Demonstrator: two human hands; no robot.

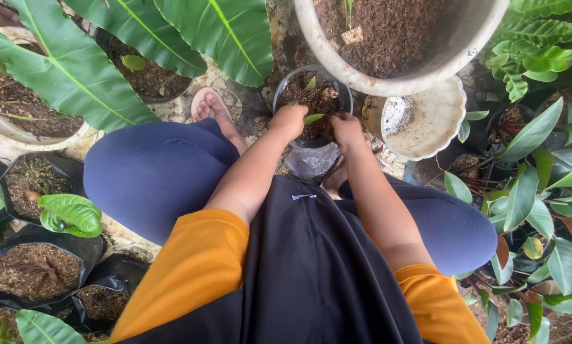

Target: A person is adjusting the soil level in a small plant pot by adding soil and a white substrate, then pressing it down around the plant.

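A small clear plastic pot [312,153] stands on the ground between the person's knees, filled nearly to the rim with coarse, dark brown, fibrous potting mix [316,99], with a little green seedling leaf [312,118] poking out near the front. The left hand [289,121] is curled loosely and presses down into the mix at the pot's near-left rim; the right hand [347,129] rests on the near-right rim, fingers bent into the soil, and whether either one pinches anything cannot be told. Just behind the pot, a large pale round basin [388,83] holds a heap of the same crumbly brown mix, and beside it to the right lies a shallow cream saucer with a scalloped edge [435,127], dusted with dirt. To the left, black soft plastic grow bags [37,271] sit on the ground, each packed with chunky bark-like mix, one carrying a glossy green leafy plant [70,213]. Farther back on the left, a pale round pot [18,130] holds dark soil beneath broad, smooth green leaves [75,70].
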